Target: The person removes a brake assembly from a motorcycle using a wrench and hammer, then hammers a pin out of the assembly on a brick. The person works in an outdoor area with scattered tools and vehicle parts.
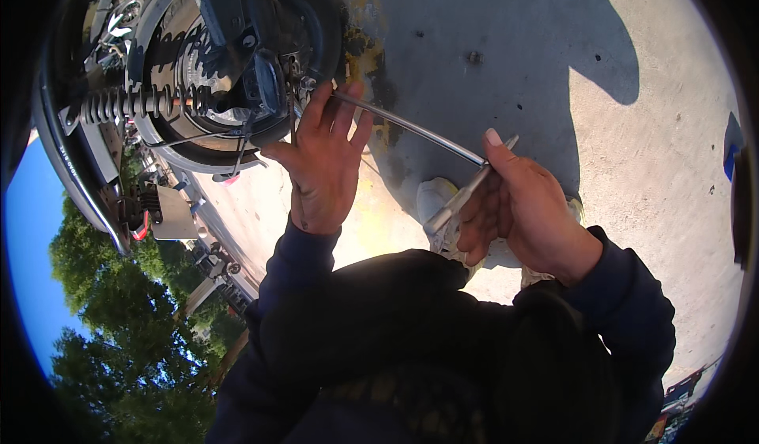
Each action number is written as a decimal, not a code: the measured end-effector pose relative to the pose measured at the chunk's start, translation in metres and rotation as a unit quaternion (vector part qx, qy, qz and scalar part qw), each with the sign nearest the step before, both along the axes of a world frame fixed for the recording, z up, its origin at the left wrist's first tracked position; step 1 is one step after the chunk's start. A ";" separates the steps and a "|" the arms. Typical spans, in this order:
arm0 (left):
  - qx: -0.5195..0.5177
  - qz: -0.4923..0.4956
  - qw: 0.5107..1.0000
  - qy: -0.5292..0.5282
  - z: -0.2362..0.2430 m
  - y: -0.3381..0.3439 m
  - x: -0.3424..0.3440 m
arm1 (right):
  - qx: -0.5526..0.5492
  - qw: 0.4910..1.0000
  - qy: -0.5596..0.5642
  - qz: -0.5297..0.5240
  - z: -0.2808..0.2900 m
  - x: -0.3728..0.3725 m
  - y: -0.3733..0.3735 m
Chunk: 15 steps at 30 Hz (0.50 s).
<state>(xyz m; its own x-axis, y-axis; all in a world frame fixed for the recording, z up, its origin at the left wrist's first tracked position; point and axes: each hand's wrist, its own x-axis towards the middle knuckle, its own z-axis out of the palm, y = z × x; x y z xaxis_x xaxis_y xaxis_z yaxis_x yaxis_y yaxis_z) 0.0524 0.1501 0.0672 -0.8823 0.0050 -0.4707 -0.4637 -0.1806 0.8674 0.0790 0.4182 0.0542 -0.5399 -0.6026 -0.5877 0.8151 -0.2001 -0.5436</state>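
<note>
A long steel T-handle wrench (415,129) slants from my right hand toward the rear wheel of a motorcycle. My right hand (545,219) is closed on its crossbar, thumb laid over the top and fingers behind it. At the shaft's far end, my left hand (322,179) has its fingers stretched and thumb spread. The fingertips are close to the shaft; whether they touch it I cannot tell. Beyond them are the black tire (320,29) and the hub area. The wrench's tip is hidden by my left fingers, so what it meets does not show.
A coil-spring shock absorber (142,102) runs beside the wheel at the left. My light shoes (433,196) stand on sunlit concrete (664,207), below the wrench. A wide shadow (482,41) covers the ground right of the wheel. Trees (111,286) and another vehicle (217,266) are at the lower left.
</note>
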 end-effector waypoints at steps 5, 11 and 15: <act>-0.020 0.017 1.000 0.014 0.000 -0.003 0.001 | 0.398 0.760 0.501 0.113 0.016 0.005 0.028; -0.012 0.037 0.999 0.006 0.004 0.008 -0.001 | 0.327 0.811 0.468 0.125 0.022 -0.007 0.012; -0.007 0.046 0.999 0.014 0.001 0.003 -0.001 | 0.421 0.681 0.584 0.131 0.019 0.015 0.016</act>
<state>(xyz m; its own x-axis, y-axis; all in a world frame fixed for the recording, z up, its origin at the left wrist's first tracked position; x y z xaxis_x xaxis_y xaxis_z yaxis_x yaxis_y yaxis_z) 0.0513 0.1531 0.0685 -0.8917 -0.0823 -0.4451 -0.4213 -0.2092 0.8825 0.0943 0.4342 0.0730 -0.8742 -0.4833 -0.0465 -0.3245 0.6529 -0.6844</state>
